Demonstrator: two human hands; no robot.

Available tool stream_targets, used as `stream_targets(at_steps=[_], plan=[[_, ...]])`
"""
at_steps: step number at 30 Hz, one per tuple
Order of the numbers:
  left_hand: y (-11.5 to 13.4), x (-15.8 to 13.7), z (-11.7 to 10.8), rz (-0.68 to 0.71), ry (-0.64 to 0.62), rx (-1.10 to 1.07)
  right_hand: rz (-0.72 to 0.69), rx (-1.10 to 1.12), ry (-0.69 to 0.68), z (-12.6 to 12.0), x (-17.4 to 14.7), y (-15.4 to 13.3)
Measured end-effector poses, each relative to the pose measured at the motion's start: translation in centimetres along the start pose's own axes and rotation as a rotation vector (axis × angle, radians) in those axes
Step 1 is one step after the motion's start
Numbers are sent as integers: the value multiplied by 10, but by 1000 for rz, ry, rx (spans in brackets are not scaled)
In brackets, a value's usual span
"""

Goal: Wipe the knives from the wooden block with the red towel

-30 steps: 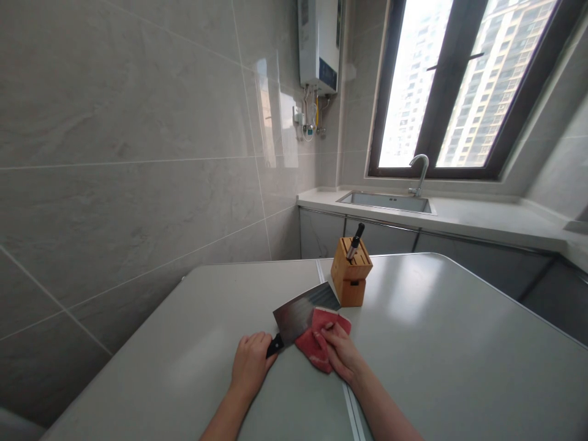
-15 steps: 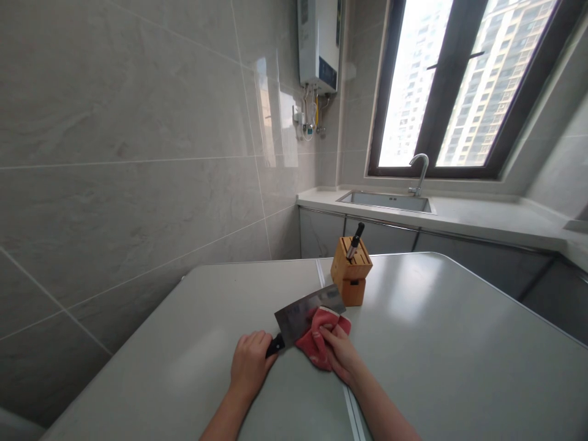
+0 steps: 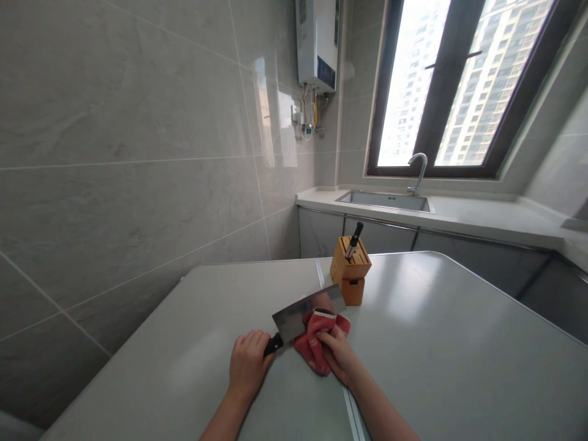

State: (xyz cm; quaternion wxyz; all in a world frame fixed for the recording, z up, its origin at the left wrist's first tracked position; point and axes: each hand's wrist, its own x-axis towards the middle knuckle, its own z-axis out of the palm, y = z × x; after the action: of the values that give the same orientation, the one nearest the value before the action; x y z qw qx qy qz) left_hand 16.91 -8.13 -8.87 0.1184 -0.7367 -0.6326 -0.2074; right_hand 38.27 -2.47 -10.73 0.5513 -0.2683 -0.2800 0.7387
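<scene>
My left hand (image 3: 249, 361) is wrapped round the black handle of a cleaver (image 3: 294, 318), whose broad steel blade points away to the right. In my right hand (image 3: 339, 355) is a bunched red cloth (image 3: 316, 343), gripped between thumb and fingers and lying against the lower edge of the blade. The cloth covers part of that edge. Just behind the blade's far end stands a wooden knife block (image 3: 350, 269) with one black-handled knife (image 3: 354, 240) upright in a slot. The blade tip overlaps the block in view; whether they touch I cannot tell.
Both hands are over a pale table (image 3: 427, 343) with a metal seam (image 3: 351, 410) down it. A tiled wall (image 3: 138, 214) runs along the left. Farther back are a counter with a sink (image 3: 386, 201), a faucet (image 3: 418, 171) and a wall-mounted heater (image 3: 316, 43).
The red cloth has shifted slightly down and left along the blade, and its folds have changed. The cleaver's blade has turned a little and now shows a pinkish reflection. The knife block stays put.
</scene>
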Motion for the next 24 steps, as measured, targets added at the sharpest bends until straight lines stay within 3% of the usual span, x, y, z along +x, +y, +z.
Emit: stream_targets(at_steps=[11, 24], plan=[[-3, -1, 4, 5, 42, -27, -7, -25, 75, 6, -4, -3], [-2, -1, 5, -6, 23, -78, -18, -5, 17, 3, -2, -2]])
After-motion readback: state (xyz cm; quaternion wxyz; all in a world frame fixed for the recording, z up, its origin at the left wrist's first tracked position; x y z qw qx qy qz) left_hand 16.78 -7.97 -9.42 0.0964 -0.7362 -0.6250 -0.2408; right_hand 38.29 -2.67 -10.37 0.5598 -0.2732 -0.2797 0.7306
